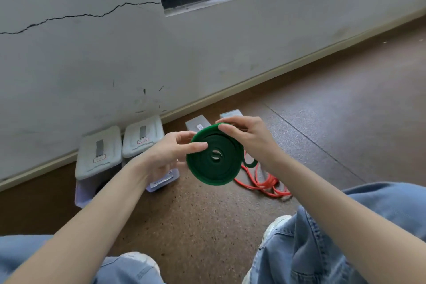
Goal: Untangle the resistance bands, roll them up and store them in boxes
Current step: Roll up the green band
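A green resistance band is wound into a flat coil and held in the air above the floor. My left hand grips its left edge, thumb across the front face. My right hand pinches the top right rim, and a short loose end of the band hangs below that hand. An orange resistance band lies loosely tangled on the floor behind and below the coil. Two lidded translucent boxes stand by the wall at left.
Two more grey lids or boxes lie on the floor behind my hands, partly hidden. The wall and skirting run diagonally across the back. My knees in blue jeans and white shoes fill the lower corners. Brown speckled floor lies between.
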{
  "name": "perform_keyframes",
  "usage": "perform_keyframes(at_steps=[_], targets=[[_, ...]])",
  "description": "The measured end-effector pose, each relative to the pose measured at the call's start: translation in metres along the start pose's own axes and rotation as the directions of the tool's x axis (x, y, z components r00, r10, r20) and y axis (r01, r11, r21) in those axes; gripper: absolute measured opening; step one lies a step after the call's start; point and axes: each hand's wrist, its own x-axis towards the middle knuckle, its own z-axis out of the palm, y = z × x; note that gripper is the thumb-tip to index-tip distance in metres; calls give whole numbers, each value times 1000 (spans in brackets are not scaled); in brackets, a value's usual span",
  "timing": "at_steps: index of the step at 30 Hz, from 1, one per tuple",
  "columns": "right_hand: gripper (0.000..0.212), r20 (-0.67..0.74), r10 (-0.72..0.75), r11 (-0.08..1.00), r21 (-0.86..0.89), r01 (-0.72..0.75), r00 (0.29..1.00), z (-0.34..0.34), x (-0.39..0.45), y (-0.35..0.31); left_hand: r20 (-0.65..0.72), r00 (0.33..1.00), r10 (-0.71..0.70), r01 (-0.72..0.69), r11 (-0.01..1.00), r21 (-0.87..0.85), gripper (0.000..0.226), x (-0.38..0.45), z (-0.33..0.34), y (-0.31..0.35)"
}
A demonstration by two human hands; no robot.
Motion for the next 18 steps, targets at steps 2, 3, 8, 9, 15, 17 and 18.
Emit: perform_keyframes(at_steps=[2, 3, 8, 9, 15, 17, 18], targets=[[14, 11, 54, 998, 33, -55, 998, 3, 5, 4, -2, 1000, 0, 0, 1000, -30, 52, 5, -7, -4], [15, 8, 93, 995, 46, -93, 996, 3, 8, 8, 14, 1000, -15, 15, 999, -41, 53, 9, -9, -6], [15, -78, 371, 921, 158, -356, 925, -1, 35, 31, 31, 993, -114, 116, 989, -92, 51, 49, -4, -20], [15, -84, 412, 905, 150, -397, 907, 1, 43, 38, 15, 991, -135, 136, 984, -114, 49, 58, -5, -24], [44, 7, 304, 851, -452, -268, 953, 32, 98, 106, -234, 903, -362, 264, 894, -363, 24, 128, -31, -66], [89, 193, 400, 808, -536, -246, 896, 41, 112, 137, -301, 852, -428, 290, 865, -410, 22, 155, -44, -81], [108, 245, 445, 760, -612, -219, 861, 46, 118, 153, -312, 838, -448, 306, 858, -412, 22, 170, -48, -88]])
